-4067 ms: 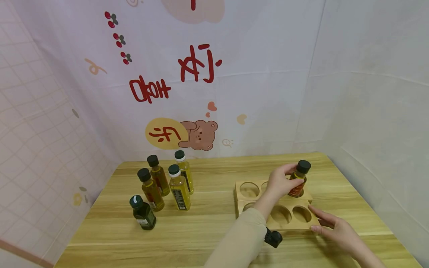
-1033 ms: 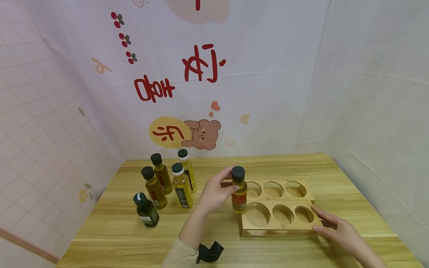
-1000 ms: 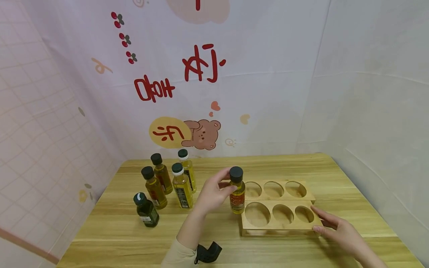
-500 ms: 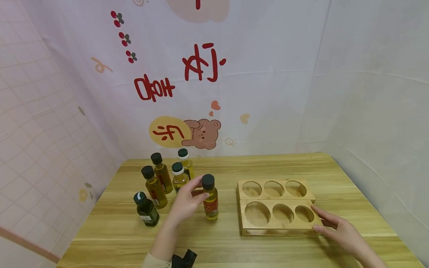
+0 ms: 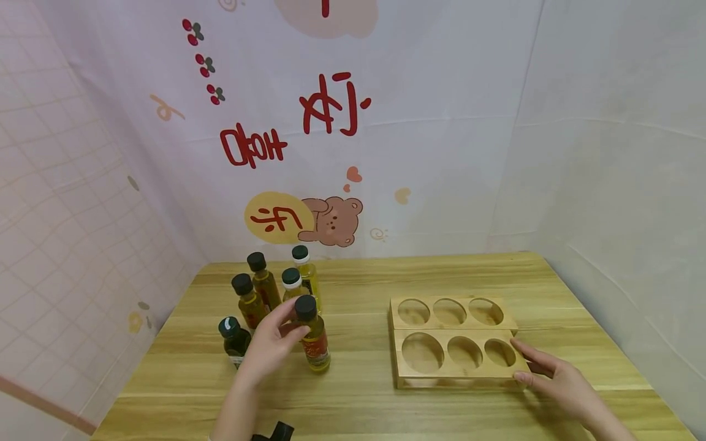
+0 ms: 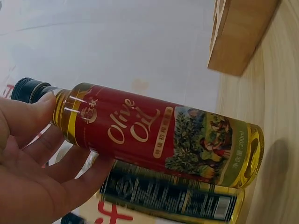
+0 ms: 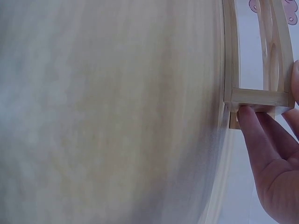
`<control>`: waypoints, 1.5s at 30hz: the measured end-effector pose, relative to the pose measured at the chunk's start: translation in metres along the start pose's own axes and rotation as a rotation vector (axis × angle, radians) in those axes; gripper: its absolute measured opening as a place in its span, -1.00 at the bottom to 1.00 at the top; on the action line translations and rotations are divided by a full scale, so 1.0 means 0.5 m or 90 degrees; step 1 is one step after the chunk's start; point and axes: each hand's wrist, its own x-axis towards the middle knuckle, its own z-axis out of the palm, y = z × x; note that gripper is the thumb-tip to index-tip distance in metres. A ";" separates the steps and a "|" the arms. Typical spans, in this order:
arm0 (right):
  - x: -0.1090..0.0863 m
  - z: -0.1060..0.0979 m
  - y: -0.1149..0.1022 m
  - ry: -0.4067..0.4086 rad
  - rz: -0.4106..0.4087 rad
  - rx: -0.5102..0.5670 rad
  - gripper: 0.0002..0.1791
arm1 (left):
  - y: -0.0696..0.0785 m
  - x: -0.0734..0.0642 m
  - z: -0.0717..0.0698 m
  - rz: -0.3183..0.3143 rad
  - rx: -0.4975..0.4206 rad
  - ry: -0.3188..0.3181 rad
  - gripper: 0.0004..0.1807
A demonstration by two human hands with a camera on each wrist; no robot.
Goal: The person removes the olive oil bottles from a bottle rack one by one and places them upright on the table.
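In the head view, my left hand (image 5: 270,348) holds a small olive oil bottle (image 5: 316,346) by its neck, just under the black cap. The bottle is nearly upright, low over the table and left of the rack. The left wrist view shows its red label (image 6: 135,121) reading "Olive Oil", with the thumb (image 6: 35,109) at the neck. My right hand (image 5: 562,383) grips the right end of a two-tier wooden rack (image 5: 491,371) with round holes, thumb at the front corner. In the right wrist view, a fingertip (image 7: 246,114) touches the rack's end piece (image 7: 259,96).
Several other oil bottles stand at the left: a dark green squat one (image 5: 233,340), two with black caps, and a white-collared bottle (image 5: 292,282) with another (image 5: 311,278) behind it. My left hand partly hides some. The wooden table (image 5: 364,404) meets a printed cloth (image 5: 441,202) behind.
My left hand has lifted the olive oil bottle out of the rack's back right hole and carried it left, to near the other bottles. The right hand stays on the rack.
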 end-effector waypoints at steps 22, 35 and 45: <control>0.000 0.001 0.000 0.005 -0.014 0.002 -0.25 | -0.046 -0.039 -0.077 0.012 0.053 0.060 -0.48; 0.000 0.000 0.000 0.008 -0.024 -0.008 -0.27 | -0.054 -0.036 -0.075 -0.008 0.063 0.077 -0.48; 0.001 0.000 -0.001 0.010 -0.031 -0.016 -0.26 | -0.061 -0.030 -0.067 -0.012 0.066 0.092 -0.50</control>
